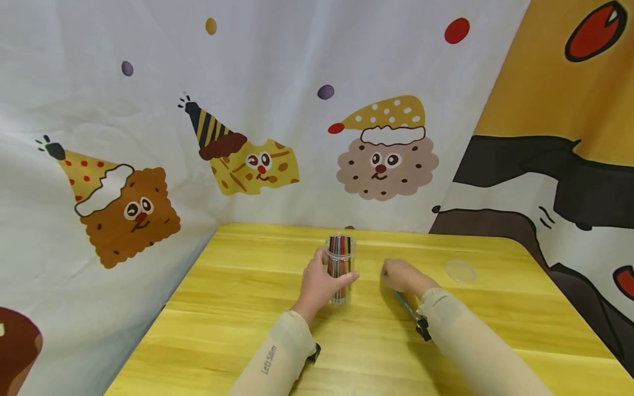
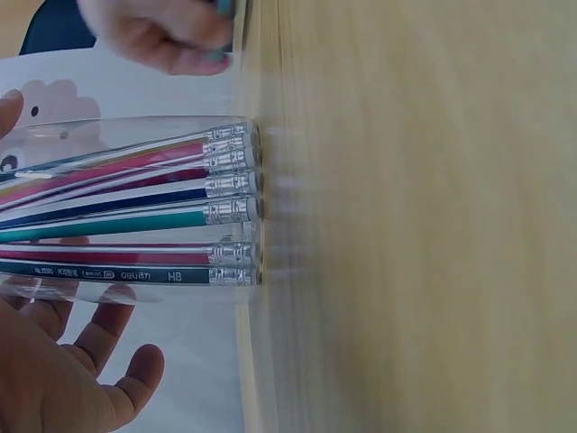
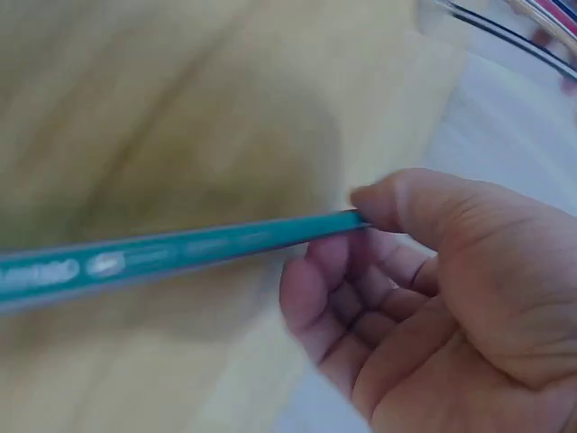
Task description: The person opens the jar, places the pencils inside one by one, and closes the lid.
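A clear plastic jar point(image 1: 349, 254) stands upright on the table, packed with pencils point(image 1: 339, 268) in several colours. My left hand point(image 1: 318, 283) grips the jar, thumb across its near side and fingers behind it. In the left wrist view, silver-ferruled pencil ends point(image 2: 232, 211) rest at the jar's bottom, and one dark pencil point(image 2: 108, 271) reads HB. To the right of the jar, my right hand point(image 1: 403, 275) pinches a teal pencil point(image 3: 198, 249) by one end between thumb and fingers. The pencil's length slants back toward my right wrist in the head view.
A clear round lid point(image 1: 462, 271) lies on the table to the right of my right hand. The yellow wood-grain table point(image 1: 238, 308) runs back to a white curtain point(image 1: 277, 60) printed with cartoon biscuits and cheese.
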Demonstrator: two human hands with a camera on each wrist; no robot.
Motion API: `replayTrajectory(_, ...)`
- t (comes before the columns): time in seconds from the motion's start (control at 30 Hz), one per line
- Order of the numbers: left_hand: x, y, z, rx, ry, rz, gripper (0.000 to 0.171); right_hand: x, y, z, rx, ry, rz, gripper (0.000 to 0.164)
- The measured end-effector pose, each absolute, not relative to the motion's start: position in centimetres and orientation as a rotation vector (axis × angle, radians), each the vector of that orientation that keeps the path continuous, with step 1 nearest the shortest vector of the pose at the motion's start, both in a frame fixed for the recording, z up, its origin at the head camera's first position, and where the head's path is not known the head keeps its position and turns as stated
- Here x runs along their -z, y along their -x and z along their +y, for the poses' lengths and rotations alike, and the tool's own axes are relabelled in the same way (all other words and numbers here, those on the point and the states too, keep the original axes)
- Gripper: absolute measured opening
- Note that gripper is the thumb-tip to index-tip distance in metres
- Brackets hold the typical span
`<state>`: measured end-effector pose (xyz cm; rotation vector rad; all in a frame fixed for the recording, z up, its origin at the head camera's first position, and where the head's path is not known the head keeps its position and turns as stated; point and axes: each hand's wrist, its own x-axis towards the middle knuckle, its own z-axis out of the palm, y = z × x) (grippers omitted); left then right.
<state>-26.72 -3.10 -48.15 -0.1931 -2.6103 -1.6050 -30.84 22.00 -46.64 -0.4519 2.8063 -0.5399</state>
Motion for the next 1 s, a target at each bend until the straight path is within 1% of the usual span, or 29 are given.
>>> replayTrajectory(0.1, 48.1, 26.7, -3.1, 1.603, 0.189, -2.607, 0.089, 44.3, 30.8, 22.2, 0.663, 0.480, 2.904, 0.016)
replayTrajectory(0.13, 48.1, 26.7, -3.1, 1.603, 0.191, -2.602, 0.088, 43.1, 30.8, 22.1, 0.718, 0.496, 2.954, 0.016)
replayTrajectory(0.17, 48.0, 26.7, -3.1, 1.604, 0.195, -2.596, 0.086, 41.8, 30.7, 21.9, 0.771, 0.515, 3.019, 0.020)
replayTrajectory(0.23, 47.9, 26.7, -3.1, 1.607, 0.199, -2.586, 0.082, 39.1, 30.2, 21.3, 0.903, 0.557, 3.151, 0.020)
replayTrajectory(0.37, 47.8, 26.6, -3.1, 1.604, 0.205, -2.596, 0.080, 34.3, 28.4, 19.4, 1.277, 0.701, 3.407, 0.014)
replayTrajectory(0.47, 48.0, 26.6, -3.0, 1.602, 0.209, -2.601, 0.078, 32.2, 27.1, 18.2, 1.624, 0.794, 3.456, 0.011)
replayTrajectory(0.57, 48.2, 26.6, -3.0, 1.607, 0.206, -2.603, 0.073, 31.0, 25.9, 17.3, 1.913, 0.820, 3.323, 0.011)
replayTrajectory(0.63, 48.2, 26.6, -3.0, 1.614, 0.203, -2.601, 0.072, 30.7, 25.4, 17.2, 2.019, 0.787, 3.198, 0.011)
replayTrajectory(0.87, 48.1, 26.6, -3.1, 1.601, 0.201, -2.612, 0.070, 30.4, 24.9, 17.9, 2.091, 0.600, 2.968, 0.021)
replayTrajectory(1.0, 48.1, 26.6, -3.1, 1.581, 0.201, -2.619, 0.070, 30.7, 25.2, 18.4, 2.077, 0.573, 2.968, 0.022)
